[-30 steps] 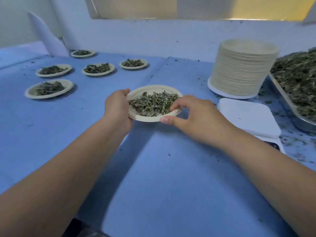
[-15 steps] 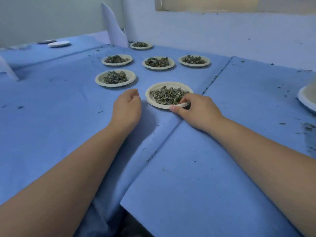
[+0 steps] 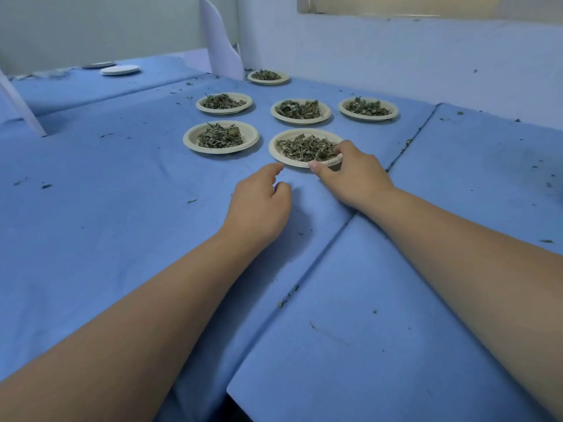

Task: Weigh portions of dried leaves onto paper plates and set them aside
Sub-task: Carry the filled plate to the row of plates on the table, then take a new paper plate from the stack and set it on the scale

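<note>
A paper plate (image 3: 281,153) heaped with dried leaves sits on the blue cloth, at the near end of a group of filled plates. My right hand (image 3: 353,175) pinches its near right rim, thumb under the edge and fingers over the leaves. My left hand (image 3: 259,205) hovers just short of the plate, fingers loosely curled, holding nothing. Several other filled plates lie beyond: one to the left (image 3: 190,143), three in a row behind (image 3: 275,112), one at the back (image 3: 268,82).
Blue cloth (image 3: 122,223) covers the table, with leaf crumbs scattered on it and a seam (image 3: 335,242) running diagonally. An empty white plate (image 3: 120,70) lies far left. A folded white sheet (image 3: 221,44) stands by the wall.
The plate went from held in both hands down onto the cloth beside the other plates. My left hand let go and drew back. The view swung left, away from the plate stack and scale.
</note>
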